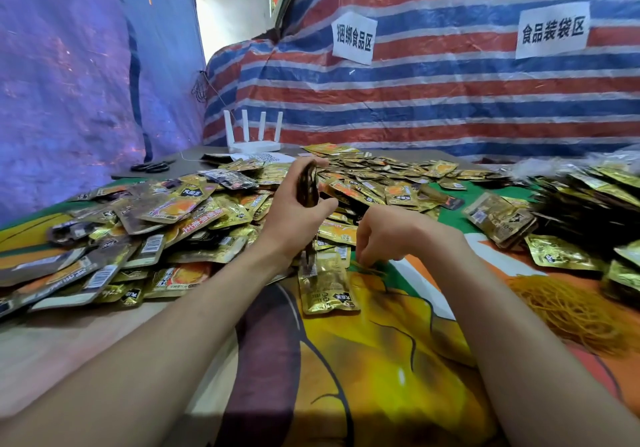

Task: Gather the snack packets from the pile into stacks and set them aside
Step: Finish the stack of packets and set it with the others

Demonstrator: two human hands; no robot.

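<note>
while the left hand [298, 214] grips a thin stack of gold-and-brown foil snack packets [307, 186] upright, edge-on to the cam, thumb on one face & fingers wrapped over the other, the right hand [388, 235] sits lower w/ fingers curled down, tips at the cloth. cannot tell if they pinch anything.

- item 1: loose flat gold foil packet [327, 289]. lies face-up on the printed yellow-orange table cover [381, 360], just left of and nearer the person than the right fingertips [363, 256], close but apart. long axis runs roughly away from the person, slightly tilted. right hand is nearer to it. left wrist hangs above its far end.
- item 2: big loose pile of mixed gold and brown packets [156, 218]. left of both hands, spreading across the far side of the table.
- item 3: squared-up stacks of gold packets [500, 219]. set aside at right, more heaped beyond.
- item 4: heap of thin yellow-orange rubber bands [571, 308]. right of the right forearm.
- item 5: white four-antenna router [252, 134] & black scissors [150, 167]. far left corner.

judgement: step in hand = building up the held stack. early days, most of the pile is unsorted. next pick is prob. item 1: a short pull of the right hand back & leftward, then turn the packet to match the stack's upright lie.
</note>
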